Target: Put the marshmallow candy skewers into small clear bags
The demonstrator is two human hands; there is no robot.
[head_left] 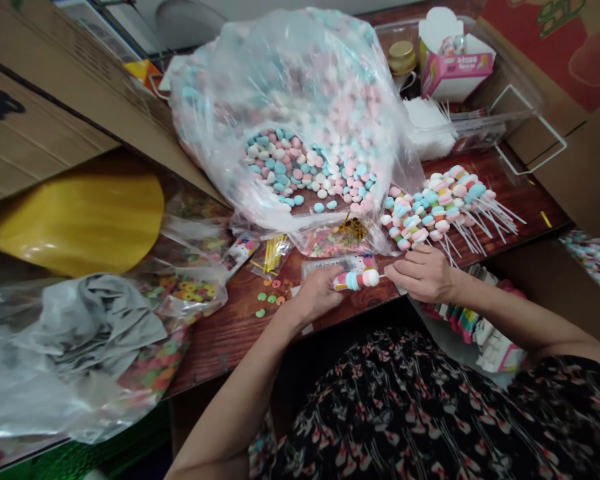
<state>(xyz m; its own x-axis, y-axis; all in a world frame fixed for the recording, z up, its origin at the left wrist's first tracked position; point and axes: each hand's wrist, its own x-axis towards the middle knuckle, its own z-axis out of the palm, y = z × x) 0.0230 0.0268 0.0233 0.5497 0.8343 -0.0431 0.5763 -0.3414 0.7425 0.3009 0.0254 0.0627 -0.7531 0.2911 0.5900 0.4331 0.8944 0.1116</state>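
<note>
A marshmallow skewer (pixel 359 281) in pink, blue, white and red lies level between my two hands. My left hand (pixel 319 291) is closed around its far left end, where a bit of yellow shows. From the right end a white stick (pixel 382 276) comes out, and the fingers of my right hand (pixel 421 275) pinch it. Just behind my left hand lies a printed clear wrapper (pixel 313 268) on the dark red table (pixel 220 340). Finished-looking marshmallow skewers (pixel 443 203) are piled beyond my right hand, their sticks pointing right.
A big clear bag of marshmallows (pixel 280 87) stands open at the back. Loose gummy rings (pixel 270 298) and gold twist ties (pixel 276 253) lie left of my hands. White sticks (pixel 430 127) sit by a plastic bin (pixel 510 107). A grey cloth (pixel 95 320) tops a bag at left.
</note>
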